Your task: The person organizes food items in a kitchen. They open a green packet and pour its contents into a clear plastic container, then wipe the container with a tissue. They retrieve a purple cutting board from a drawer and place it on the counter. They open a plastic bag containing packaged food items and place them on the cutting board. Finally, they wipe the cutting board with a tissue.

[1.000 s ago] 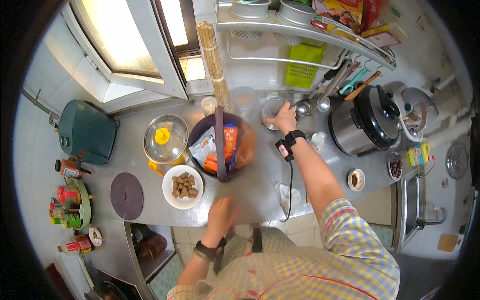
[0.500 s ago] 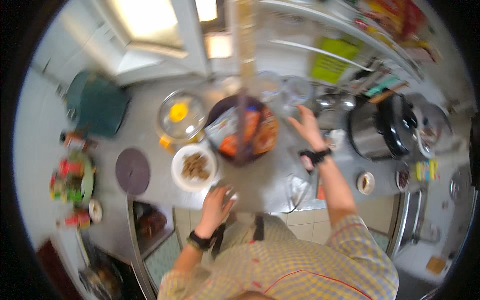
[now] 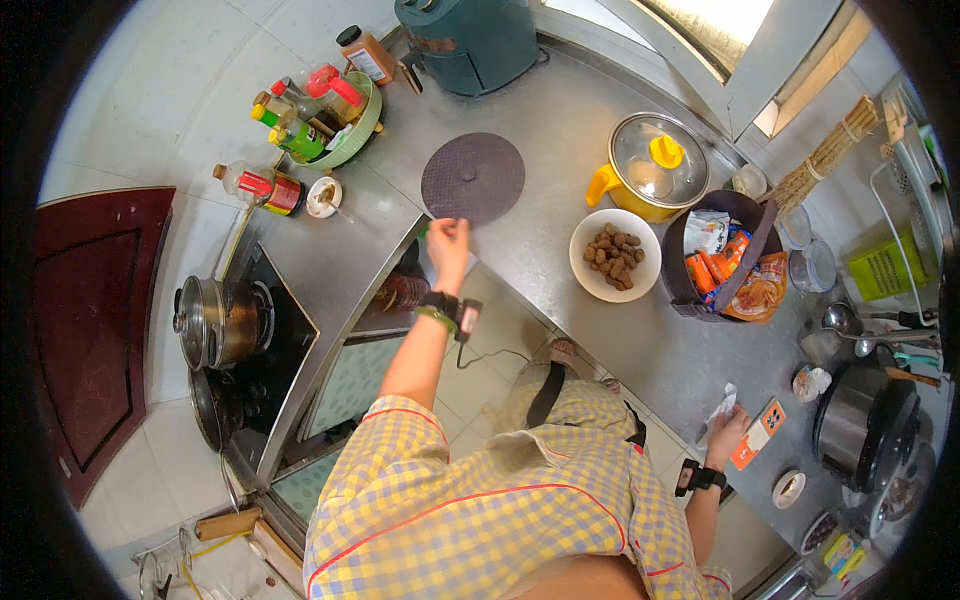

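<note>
My left hand (image 3: 447,243) is closed at the counter edge, its fingertips beside the near rim of a round purple lid (image 3: 473,178). Whatever those fingers hold, if anything, is hidden. Farther right, my right hand (image 3: 727,436) is closed on a crumpled white wrapper (image 3: 718,402) over the counter. Beside it lies an orange and white packet (image 3: 759,434). Between my hands, farther back, stands a white bowl (image 3: 590,283) of brown lumps. A purple basket (image 3: 677,262) with several orange and silver packets is to its right.
A yellow pot with a glass lid (image 3: 680,150) stands behind the bowl. Bottles fill a green basket (image 3: 358,140) at the far left. A steel pot (image 3: 222,322) sits on the stove, left. A black-lidded cooker (image 3: 855,425) and a small dish (image 3: 789,489) are at the right.
The view has swung left. My left hand has gone from beside the bowl to the purple lid. My right hand has come back from the jars and closed on the white wrapper.
</note>
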A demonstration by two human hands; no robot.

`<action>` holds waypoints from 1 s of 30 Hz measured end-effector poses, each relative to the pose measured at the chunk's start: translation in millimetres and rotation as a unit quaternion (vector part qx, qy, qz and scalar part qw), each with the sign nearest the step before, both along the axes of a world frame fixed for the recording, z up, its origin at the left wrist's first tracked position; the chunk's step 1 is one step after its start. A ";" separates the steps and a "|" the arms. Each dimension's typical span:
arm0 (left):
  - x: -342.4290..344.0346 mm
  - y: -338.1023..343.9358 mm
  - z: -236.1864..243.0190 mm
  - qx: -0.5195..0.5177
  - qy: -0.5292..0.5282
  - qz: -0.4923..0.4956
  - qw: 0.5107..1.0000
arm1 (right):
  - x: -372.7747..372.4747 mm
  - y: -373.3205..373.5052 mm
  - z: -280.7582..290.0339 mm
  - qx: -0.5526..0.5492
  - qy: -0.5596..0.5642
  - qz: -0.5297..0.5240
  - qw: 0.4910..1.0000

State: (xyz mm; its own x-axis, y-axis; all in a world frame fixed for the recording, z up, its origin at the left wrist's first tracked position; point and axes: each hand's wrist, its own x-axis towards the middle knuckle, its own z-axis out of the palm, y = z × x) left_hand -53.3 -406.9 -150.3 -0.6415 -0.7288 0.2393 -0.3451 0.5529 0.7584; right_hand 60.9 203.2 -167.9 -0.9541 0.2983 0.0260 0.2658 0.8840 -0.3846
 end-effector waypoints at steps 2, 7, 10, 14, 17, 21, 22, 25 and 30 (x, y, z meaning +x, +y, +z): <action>-13.1 -36.2 -17.7 0.057 -0.013 0.108 0.992 | 0.3 -5.0 8.9 0.026 -0.022 -0.002 0.999; -27.5 -59.1 -38.7 0.409 -0.039 0.140 0.901 | 0.9 -29.9 50.7 -0.041 0.007 -0.009 0.999; -17.7 -69.9 -62.7 0.436 -0.013 0.136 0.889 | 1.3 -53.6 71.3 -0.072 0.030 -0.013 0.997; -6.1 -59.2 -50.8 0.407 0.032 0.113 0.906 | 13.4 -53.5 65.9 -0.071 0.069 0.008 0.995; 10.3 -55.4 -52.5 0.437 0.144 0.116 0.880 | 9.3 -65.5 81.1 -0.120 0.045 -0.012 0.992; 43.2 -19.6 21.8 0.558 0.304 0.091 0.767 | 4.3 -57.6 93.3 -0.138 0.076 0.028 0.987; 57.2 -28.1 24.3 0.596 0.304 0.060 0.741 | 0.8 -53.9 91.0 -0.148 0.091 0.046 0.984; 94.1 -14.7 53.4 0.532 0.340 0.020 0.775 | -6.1 -51.2 106.1 -0.216 0.108 0.083 0.967; 148.4 60.4 132.1 0.473 0.332 -0.027 0.816 | 6.1 -41.0 131.5 -0.400 0.078 0.084 0.909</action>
